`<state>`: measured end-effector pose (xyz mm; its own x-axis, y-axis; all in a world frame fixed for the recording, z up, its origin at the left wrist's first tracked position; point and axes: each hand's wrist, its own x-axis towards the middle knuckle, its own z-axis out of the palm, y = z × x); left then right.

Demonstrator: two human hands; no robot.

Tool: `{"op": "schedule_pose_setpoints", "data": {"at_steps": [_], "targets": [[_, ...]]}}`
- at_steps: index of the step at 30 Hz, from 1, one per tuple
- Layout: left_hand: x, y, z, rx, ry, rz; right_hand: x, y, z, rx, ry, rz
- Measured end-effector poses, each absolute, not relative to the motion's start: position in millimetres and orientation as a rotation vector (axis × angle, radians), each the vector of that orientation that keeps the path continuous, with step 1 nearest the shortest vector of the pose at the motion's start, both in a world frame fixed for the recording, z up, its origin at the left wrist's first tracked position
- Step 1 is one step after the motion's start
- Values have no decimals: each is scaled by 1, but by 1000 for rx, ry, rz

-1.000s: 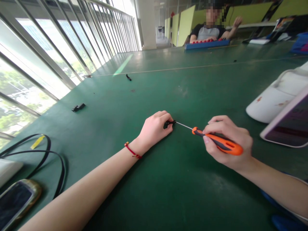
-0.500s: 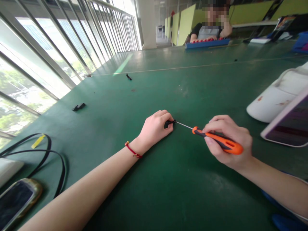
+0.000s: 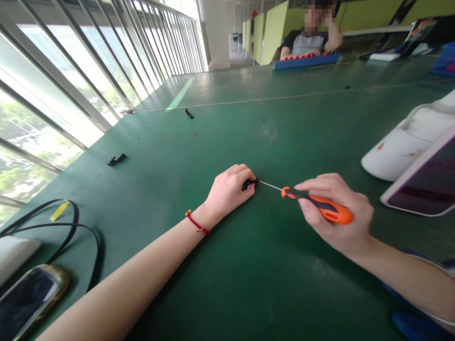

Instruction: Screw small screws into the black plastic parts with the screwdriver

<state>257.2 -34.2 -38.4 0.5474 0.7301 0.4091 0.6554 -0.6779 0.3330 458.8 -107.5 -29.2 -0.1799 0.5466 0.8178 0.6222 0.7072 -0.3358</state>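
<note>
My left hand [image 3: 232, 187] rests on the green table with its fingers closed round a small black part [image 3: 248, 184]. Most of that part is hidden by the fingers, so its kind is not clear. In my right hand [image 3: 343, 208] is a screwdriver [image 3: 320, 204] with an orange and black handle. Its thin metal shaft points left, and the tip meets the black part at my left fingertips. Thumb and fingers lie along the handle, the index finger stretched over its top. A red cord bracelet [image 3: 196, 223] circles my left wrist.
Two small black pieces lie farther off, one at the left [image 3: 116, 159] and one beyond it [image 3: 189, 113]. A phone [image 3: 30, 296] and a black cable [image 3: 76, 213] are at the lower left. White container [image 3: 394, 142] and tablet-like screen [image 3: 423, 180] stand right. A person [image 3: 309, 42] sits opposite.
My right fingers have shifted on the screwdriver handle, the index finger now straighter. The handle has turned and moved slightly left. My left hand stays in place on the black part.
</note>
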Motion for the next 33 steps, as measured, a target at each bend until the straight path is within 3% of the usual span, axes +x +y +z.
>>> {"op": "schedule_pose_setpoints", "data": {"at_steps": [5, 20, 26, 33], "targets": [[257, -34, -39, 2596, 1197, 811, 456, -109, -30, -863, -1743, 30], [256, -33, -40, 2525, 1181, 831, 452, -115, -28, -873, -1925, -212], [257, -32, -40, 2521, 1187, 829, 455, -111, -31, -885, -1744, -37], [256, -31, -42, 2510, 1194, 860, 454, -113, -30, -904, -1751, -120]]}}
